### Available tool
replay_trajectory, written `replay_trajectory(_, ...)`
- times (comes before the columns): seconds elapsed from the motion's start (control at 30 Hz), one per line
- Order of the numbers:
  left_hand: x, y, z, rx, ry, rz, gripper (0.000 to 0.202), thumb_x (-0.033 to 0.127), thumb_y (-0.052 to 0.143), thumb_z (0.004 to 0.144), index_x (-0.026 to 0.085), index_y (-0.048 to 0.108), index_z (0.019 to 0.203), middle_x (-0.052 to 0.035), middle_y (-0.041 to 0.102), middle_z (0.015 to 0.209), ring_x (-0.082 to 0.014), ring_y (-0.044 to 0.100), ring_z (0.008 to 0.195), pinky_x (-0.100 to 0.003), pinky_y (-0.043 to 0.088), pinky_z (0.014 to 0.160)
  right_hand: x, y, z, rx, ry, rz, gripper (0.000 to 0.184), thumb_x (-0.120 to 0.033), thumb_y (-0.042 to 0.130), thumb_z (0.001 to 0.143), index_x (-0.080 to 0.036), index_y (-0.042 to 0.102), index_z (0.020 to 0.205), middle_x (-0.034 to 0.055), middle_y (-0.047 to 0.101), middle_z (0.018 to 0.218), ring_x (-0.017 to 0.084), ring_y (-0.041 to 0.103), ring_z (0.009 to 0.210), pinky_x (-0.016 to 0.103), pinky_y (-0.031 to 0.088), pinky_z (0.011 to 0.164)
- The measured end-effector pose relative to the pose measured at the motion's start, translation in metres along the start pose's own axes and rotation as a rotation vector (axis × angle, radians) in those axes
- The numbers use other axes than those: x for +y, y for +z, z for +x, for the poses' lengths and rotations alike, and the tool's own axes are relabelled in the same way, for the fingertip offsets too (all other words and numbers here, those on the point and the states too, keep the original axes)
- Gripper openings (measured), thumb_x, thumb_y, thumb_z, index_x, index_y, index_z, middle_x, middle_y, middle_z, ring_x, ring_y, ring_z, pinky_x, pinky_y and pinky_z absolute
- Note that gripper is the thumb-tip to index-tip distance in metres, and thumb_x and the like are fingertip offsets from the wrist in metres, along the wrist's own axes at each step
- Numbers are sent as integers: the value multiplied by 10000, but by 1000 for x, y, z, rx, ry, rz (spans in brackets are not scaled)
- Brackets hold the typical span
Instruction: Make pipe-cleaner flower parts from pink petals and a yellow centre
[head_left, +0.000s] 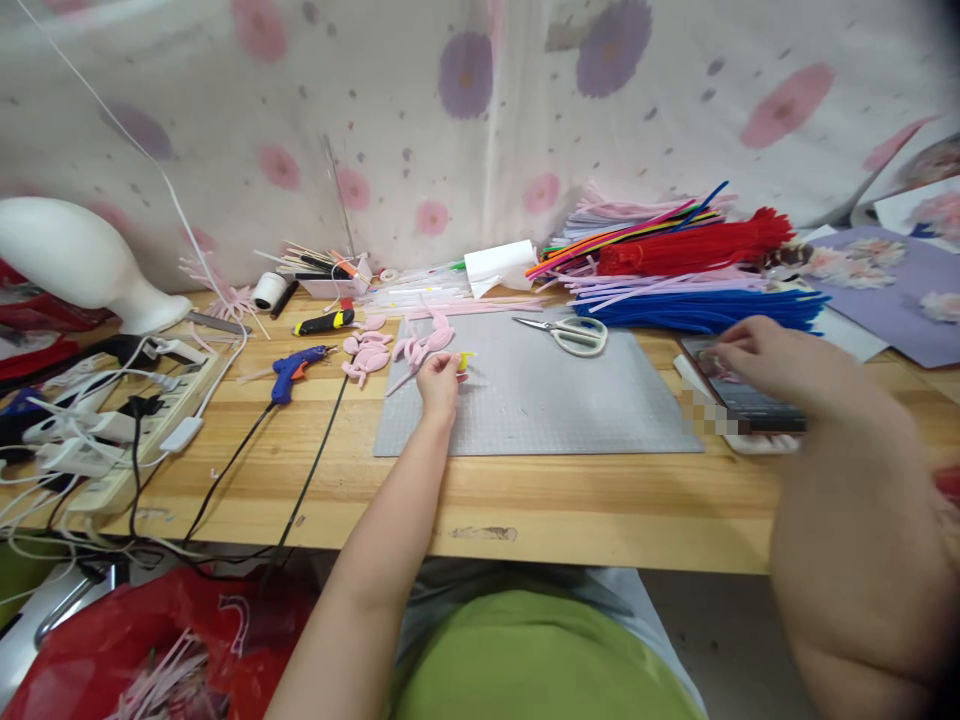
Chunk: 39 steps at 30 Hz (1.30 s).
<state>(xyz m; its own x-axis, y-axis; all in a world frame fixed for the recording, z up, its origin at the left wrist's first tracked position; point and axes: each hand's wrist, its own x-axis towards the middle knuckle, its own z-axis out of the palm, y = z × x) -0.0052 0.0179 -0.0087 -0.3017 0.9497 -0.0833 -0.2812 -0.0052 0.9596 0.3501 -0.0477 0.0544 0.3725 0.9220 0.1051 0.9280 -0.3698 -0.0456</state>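
Note:
My left hand [441, 385] is over the left part of a grey cutting mat [540, 410], its fingertips pinching a small yellow fuzzy piece [466, 360] like bent pipe cleaner. Just behind it, pink fuzzy petal shapes [435, 338] lie at the mat's edge, and more pink looped pieces [367, 355] rest on the wood to the left. My right hand [780, 360] is over a phone [757, 405] at the right, fingers stretched toward its lit screen; whether they touch it I cannot tell. White-handled scissors [577, 335] lie on the back of the mat.
A blue glue gun [291, 375] and a yellow-black cutter [324, 322] lie left of the mat. Farther left are a power strip [150, 430] with tangled cables and a white foam head [82, 255]. Bundles of red [690, 247] and blue pipe cleaners [697, 308] are stacked behind.

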Motion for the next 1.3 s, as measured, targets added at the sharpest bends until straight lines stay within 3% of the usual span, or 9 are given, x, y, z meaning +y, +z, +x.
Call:
replay_trajectory(0.13, 0, 2, -1, -5, -8, -20, 106, 206, 607, 591, 118, 550, 606, 16, 543, 573, -64, 502, 488, -216, 447, 479, 39, 9, 3, -151, 123, 7, 166, -364, 535, 756, -239, 551, 865, 153, 655, 863, 185, 516, 589, 313, 308, 524)
replay_trajectory(0.27, 1, 1, -3, -3, -13, -40, 101, 203, 603, 597, 116, 551, 604, 17, 540, 567, -59, 499, 493, -210, 447, 494, 27, 4, 3, -145, 119, 1, 136, -336, 546, 746, -240, 548, 843, 142, 652, 893, 200, 528, 646, 316, 309, 540)
replay_trajectory(0.37, 2, 1, -4, 4, -22, -52, 103, 205, 604, 603, 115, 554, 607, 15, 542, 566, -57, 501, 499, -213, 452, 513, -5, -9, 1, -8, 82, 63, 204, -369, 496, 779, -231, 536, 924, 117, 652, 954, 206, 547, 728, 309, 305, 547)
replay_trajectory(0.5, 5, -1, -1, 32, -18, -78, 90, 193, 604, 610, 113, 564, 620, 12, 551, 579, -56, 502, 503, -212, 449, 524, -65, -18, 2, -11, -147, 147, 256, -388, 469, 792, -219, 547, 967, 85, 654, 971, 200, 561, 806, 288, 321, 575)
replay_trajectory(0.77, 19, -15, 16, 174, 11, -202, 86, 176, 605, 639, 126, 536, 627, 18, 559, 585, -58, 517, 520, -217, 456, 577, -193, 20, -12, -164, -544, 363, 203, -315, 473, 780, -204, 602, 889, 38, 665, 865, 151, 570, 744, 237, 345, 599)
replay_trajectory(0.9, 65, -50, 49, 354, 97, -240, 63, 161, 560, 685, 138, 515, 647, 21, 549, 603, -52, 527, 543, -197, 459, 607, -241, 34, -36, -246, -691, 500, 175, -273, 464, 782, -202, 603, 862, 30, 658, 838, 132, 556, 703, 228, 330, 587)
replay_trajectory(1.07, 125, -136, 95, 476, 210, 36, 81, 86, 553, 629, 145, 501, 611, 29, 543, 589, -68, 547, 564, -196, 469, 584, -270, 47, -53, -359, -815, 690, 151, -209, 478, 749, -166, 603, 822, 19, 631, 783, 104, 531, 672, 208, 335, 594)
replay_trajectory(1.17, 129, -178, 100, 399, 25, 362, 85, 83, 600, 551, 136, 536, 570, 9, 528, 498, -119, 519, 482, -251, 441, 490, -276, 55, -57, -398, -835, 773, 142, -194, 487, 736, -148, 599, 811, 10, 612, 758, 97, 522, 664, 203, 345, 601)
replay_trajectory(1.3, 111, -204, 92, 278, -30, 732, 120, 89, 697, 437, 124, 611, 513, -19, 546, 461, -105, 443, 449, -232, 357, 460, -281, 62, -60, -415, -857, 797, 134, -196, 491, 739, -147, 599, 802, 9, 607, 737, 96, 512, 652, 206, 342, 597)
